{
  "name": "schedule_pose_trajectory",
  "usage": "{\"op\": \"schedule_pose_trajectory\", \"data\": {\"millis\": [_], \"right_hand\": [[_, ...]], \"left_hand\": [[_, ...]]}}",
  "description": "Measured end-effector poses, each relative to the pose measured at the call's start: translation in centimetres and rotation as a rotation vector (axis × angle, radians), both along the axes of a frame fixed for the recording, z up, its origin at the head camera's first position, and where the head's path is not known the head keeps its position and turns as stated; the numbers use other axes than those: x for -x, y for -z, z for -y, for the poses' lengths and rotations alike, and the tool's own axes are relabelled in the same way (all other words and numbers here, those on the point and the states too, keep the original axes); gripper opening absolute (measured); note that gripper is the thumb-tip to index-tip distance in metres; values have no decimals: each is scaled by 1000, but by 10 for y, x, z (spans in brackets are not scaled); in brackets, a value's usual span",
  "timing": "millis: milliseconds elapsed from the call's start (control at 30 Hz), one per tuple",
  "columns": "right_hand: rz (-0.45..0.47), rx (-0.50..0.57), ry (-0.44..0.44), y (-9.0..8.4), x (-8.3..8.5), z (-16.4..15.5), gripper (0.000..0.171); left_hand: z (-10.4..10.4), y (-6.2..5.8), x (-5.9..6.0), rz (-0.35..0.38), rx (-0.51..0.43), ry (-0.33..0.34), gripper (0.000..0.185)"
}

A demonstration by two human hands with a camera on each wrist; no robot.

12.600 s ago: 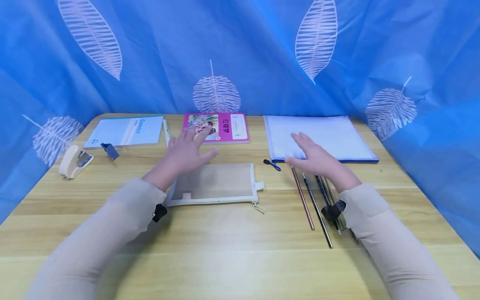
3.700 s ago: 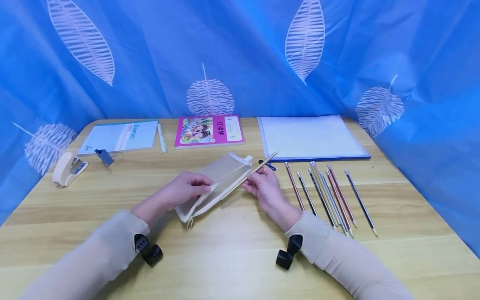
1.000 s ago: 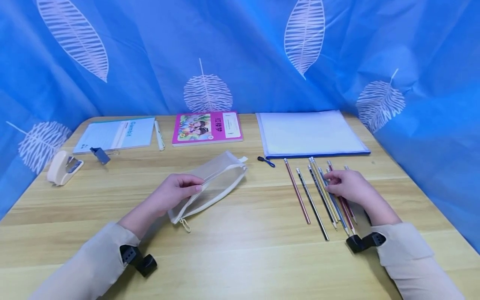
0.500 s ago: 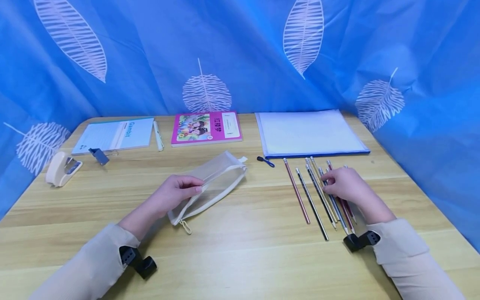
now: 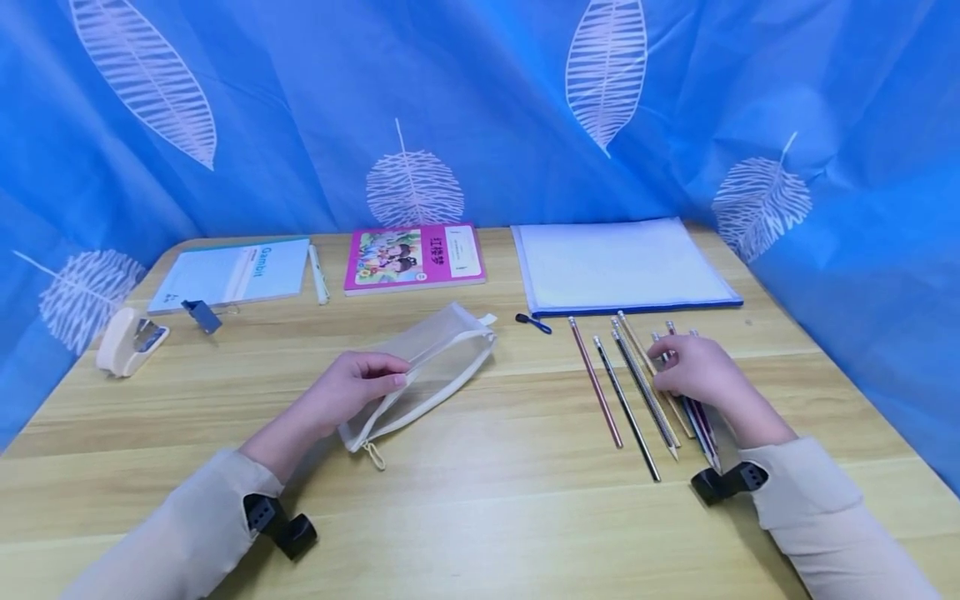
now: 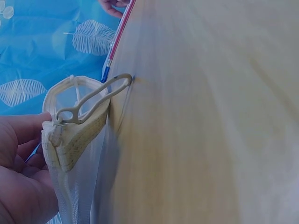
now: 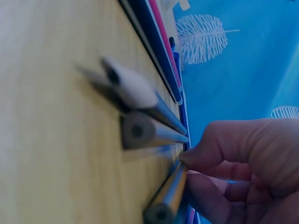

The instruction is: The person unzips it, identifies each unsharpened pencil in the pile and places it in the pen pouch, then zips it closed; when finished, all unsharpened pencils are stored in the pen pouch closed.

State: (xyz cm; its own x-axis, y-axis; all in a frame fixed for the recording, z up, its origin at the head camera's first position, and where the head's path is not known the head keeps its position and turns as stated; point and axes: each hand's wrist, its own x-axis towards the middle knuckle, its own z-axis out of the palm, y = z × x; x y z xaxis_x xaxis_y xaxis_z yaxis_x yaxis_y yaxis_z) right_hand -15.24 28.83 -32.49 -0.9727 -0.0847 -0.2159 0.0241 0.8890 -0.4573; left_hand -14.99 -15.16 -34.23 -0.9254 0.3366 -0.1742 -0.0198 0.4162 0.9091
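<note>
My left hand (image 5: 360, 387) pinches the rim of a pale mesh zip pouch (image 5: 448, 332), whose mouth gapes towards me. Its zip-pull loop (image 6: 96, 98) hangs by the hand in the left wrist view. On the right, my right hand (image 5: 708, 379) is low over a loose row of pencils. Between its thumb and fingers it pinches a gold-coloured pencil (image 7: 172, 189), seen end-on in the right wrist view. Beside it lie a sharpened pencil (image 7: 133, 86), a red pencil (image 5: 596, 383) and a black one (image 5: 627, 408). The hand hides the upper parts of some pencils.
Along the back lie a light-blue notebook (image 5: 232, 271), a white pen (image 5: 318, 275), a pink book (image 5: 415, 258) and a white zip folder (image 5: 626, 265). A stapler (image 5: 129, 343) and a blue clip (image 5: 202, 317) are at left. A small blue-black cord pull (image 5: 534, 323) lies mid-table.
The right hand, which held a gold pencil at the pouch mouth, has gone right to the pencils and shifted several. The pouch, earlier flat and unheld, is now held open by the left hand.
</note>
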Motion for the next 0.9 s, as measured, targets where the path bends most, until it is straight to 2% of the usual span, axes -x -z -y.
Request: {"op": "schedule_pose_trajectory", "data": {"millis": [133, 233, 333, 500, 600, 667, 900], "right_hand": [[6, 159, 89, -3, -4, -7, 50], [-11, 360, 139, -7, -4, -9, 52], [3, 643, 180, -10, -4, -2, 47], [93, 1131, 240, -8, -5, 28, 27], [143, 1325, 302, -6, -6, 54, 26], [162, 1391, 360, -6, -7, 75, 24], [119, 1394, 431, 1, -8, 151, 21]], "left_hand": [[-1, 1, -1, 8, 1, -8, 26], [0, 0, -2, 3, 4, -7, 27], [1, -1, -3, -2, 3, -8, 27], [0, -1, -2, 17, 1, -11, 27], [-2, -1, -1, 25, 2, -6, 26], [-4, -2, 0, 25, 0, -8, 26], [-11, -6, 2, 4, -30, -37, 29]]}}
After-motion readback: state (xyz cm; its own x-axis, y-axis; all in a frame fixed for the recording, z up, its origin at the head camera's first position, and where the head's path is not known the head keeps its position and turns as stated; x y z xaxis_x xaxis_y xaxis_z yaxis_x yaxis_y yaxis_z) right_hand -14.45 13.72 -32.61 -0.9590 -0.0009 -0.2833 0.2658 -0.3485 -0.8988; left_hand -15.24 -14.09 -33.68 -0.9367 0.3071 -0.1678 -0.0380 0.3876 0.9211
